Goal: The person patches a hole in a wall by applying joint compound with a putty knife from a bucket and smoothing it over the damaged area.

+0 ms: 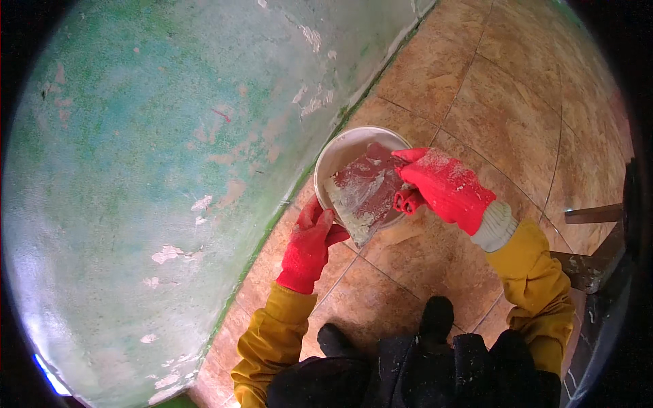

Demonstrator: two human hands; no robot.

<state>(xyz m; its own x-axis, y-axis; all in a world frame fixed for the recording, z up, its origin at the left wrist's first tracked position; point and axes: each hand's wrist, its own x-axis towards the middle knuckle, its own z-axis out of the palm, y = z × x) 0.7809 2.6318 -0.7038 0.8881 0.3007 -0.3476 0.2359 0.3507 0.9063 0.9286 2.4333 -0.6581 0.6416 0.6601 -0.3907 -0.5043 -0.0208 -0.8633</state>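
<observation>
Head view: your left hand [306, 251], gloved in red, has its fingers curled closed around the near left side of the white bucket [348, 145]. Your right hand [450, 188] has its fingers closed on the right side of a flat reddish-brown plate [374, 182], smeared with pale paste [354, 210], across the bucket's mouth. The bucket is near the edge where the tiled floor [500, 115] meets the green wall [156, 129].
</observation>
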